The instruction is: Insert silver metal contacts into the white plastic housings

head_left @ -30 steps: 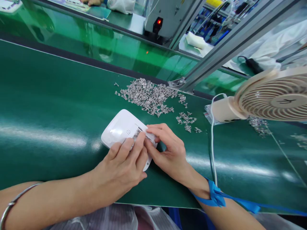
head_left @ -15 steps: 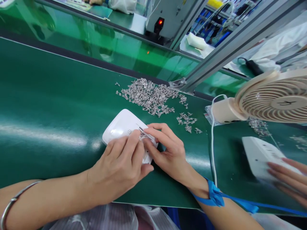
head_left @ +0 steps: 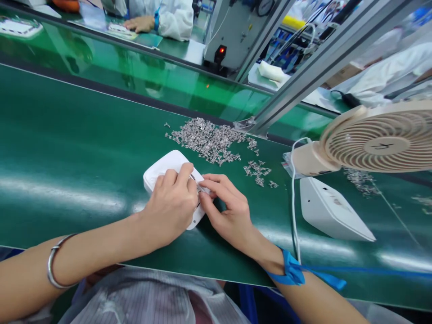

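Note:
A white plastic housing with rounded corners lies on the green work surface between my hands. My left hand is bent over it, fingers curled together at its slotted part; whatever they pinch is hidden. From the right, my right hand has its thumb and fingers closed at the housing's right edge, close to my left fingertips, on something too small to make out. Behind the housing lies a heap of small metal clips, with a smaller group to its right.
At the right, a beige fan stands with its white cable running toward the front edge. A second white housing rests beyond the cable. A metal post rises behind. Across the barrier is a person's hand.
My left hand has shifted up over the housing, its fingers more curled. The other person's hand at the right is gone, and the second housing stands turned and nearer the fan.

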`<move>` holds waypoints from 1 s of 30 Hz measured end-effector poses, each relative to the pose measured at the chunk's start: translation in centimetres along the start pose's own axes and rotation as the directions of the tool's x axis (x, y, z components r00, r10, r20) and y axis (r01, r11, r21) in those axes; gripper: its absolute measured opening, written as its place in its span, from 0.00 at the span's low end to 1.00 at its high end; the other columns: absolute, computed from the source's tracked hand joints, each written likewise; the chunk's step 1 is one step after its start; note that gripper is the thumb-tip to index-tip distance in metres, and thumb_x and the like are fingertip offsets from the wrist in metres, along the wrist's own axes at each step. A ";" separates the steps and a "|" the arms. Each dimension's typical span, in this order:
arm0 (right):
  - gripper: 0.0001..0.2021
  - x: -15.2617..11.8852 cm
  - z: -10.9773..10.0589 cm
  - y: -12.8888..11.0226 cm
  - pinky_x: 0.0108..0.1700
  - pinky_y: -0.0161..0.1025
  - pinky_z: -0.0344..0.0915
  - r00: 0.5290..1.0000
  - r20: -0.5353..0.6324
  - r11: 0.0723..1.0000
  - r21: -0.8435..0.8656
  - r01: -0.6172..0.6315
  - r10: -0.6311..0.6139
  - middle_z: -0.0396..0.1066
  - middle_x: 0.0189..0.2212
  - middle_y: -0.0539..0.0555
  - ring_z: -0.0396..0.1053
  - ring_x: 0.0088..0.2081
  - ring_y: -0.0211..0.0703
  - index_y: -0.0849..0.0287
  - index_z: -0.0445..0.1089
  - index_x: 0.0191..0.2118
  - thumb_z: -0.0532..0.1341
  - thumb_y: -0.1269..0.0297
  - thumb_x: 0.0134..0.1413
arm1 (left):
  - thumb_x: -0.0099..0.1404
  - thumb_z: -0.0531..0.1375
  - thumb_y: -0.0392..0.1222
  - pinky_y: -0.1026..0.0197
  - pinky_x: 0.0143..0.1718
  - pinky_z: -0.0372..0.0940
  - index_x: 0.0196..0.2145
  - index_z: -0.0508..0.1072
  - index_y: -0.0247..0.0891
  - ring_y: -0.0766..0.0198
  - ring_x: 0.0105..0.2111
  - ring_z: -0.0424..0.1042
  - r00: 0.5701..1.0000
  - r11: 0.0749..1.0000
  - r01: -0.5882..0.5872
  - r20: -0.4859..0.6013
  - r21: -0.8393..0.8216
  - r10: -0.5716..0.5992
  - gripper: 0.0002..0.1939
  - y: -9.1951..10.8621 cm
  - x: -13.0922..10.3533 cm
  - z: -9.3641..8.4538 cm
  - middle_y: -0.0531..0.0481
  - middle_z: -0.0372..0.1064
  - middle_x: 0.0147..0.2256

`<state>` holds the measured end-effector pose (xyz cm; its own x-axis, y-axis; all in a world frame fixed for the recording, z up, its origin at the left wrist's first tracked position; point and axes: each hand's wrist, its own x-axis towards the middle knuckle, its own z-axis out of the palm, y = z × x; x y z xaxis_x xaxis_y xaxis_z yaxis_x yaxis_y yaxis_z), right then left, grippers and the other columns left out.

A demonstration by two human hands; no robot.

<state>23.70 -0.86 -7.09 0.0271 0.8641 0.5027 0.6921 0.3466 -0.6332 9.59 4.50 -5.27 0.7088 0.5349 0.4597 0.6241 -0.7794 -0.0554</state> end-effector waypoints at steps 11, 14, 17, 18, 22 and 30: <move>0.08 -0.3 0.3 0.3 0.37 0.40 0.69 0.999 -0.028 1.000 -0.011 0.020 -0.020 0.69 0.40 0.60 0.70 0.41 0.43 0.60 0.69 0.39 0.55 0.74 0.55 | 0.56 0.52 0.27 0.57 0.24 0.58 0.30 0.72 0.28 0.54 0.31 0.65 0.986 0.997 -0.036 0.163 0.068 0.025 0.09 0.0 1.6 0.6 0.34 0.66 0.42; 0.07 -0.3 0.3 0.0 0.37 0.41 0.69 0.997 -0.060 0.993 -0.111 0.042 -0.049 0.69 0.41 0.61 0.70 0.39 0.43 0.60 0.68 0.39 0.57 0.73 0.54 | 0.58 0.51 0.28 0.54 0.28 0.62 0.31 0.72 0.27 0.53 0.34 0.66 0.994 0.996 -0.004 0.110 -0.088 0.014 0.10 -0.6 1.8 0.9 0.34 0.66 0.42; 0.07 -0.3 0.1 -0.5 0.36 0.42 0.67 0.984 -0.116 0.964 -0.244 0.104 -0.136 0.70 0.37 0.60 0.70 0.36 0.42 0.61 0.68 0.39 0.58 0.74 0.53 | 0.61 0.51 0.32 0.54 0.36 0.65 0.30 0.71 0.31 0.58 0.36 0.68 0.997 0.900 0.077 0.009 -0.429 -0.081 0.09 -1.0 1.9 0.7 0.40 0.67 0.39; 0.06 -0.3 0.0 -0.6 0.34 0.41 0.66 0.980 -0.122 0.958 -0.257 0.125 -0.160 0.70 0.35 0.59 0.70 0.35 0.42 0.61 0.67 0.38 0.58 0.74 0.53 | 0.62 0.51 0.32 0.56 0.38 0.65 0.29 0.70 0.33 0.61 0.36 0.68 0.993 0.836 0.099 0.002 -0.540 -0.117 0.09 -1.1 1.9 0.6 0.43 0.67 0.38; 0.06 -0.1 -0.3 -1.1 0.29 0.36 0.63 0.975 -0.109 0.957 -0.239 0.163 -0.193 0.70 0.26 0.53 0.67 0.29 0.38 0.61 0.66 0.34 0.58 0.78 0.52 | 0.61 0.53 0.31 0.63 0.36 0.64 0.27 0.69 0.36 0.67 0.34 0.69 0.980 0.623 0.172 0.069 -0.763 -0.186 0.08 -0.8 1.8 0.0 0.49 0.68 0.35; 0.07 -0.1 -0.5 -1.1 0.27 0.36 0.62 0.965 -0.106 0.945 -0.257 0.205 -0.238 0.70 0.25 0.53 0.67 0.27 0.37 0.61 0.65 0.35 0.60 0.78 0.50 | 0.61 0.53 0.31 0.62 0.39 0.66 0.26 0.68 0.36 0.66 0.38 0.70 0.983 0.562 0.167 0.090 -0.810 -0.163 0.08 -0.7 1.3 -0.1 0.47 0.69 0.36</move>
<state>23.30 -1.52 -6.15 -0.0624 0.7131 0.6982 0.8444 0.4107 -0.3440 10.06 5.72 -4.52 0.6245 0.6817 0.3811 0.2031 -0.6130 0.7636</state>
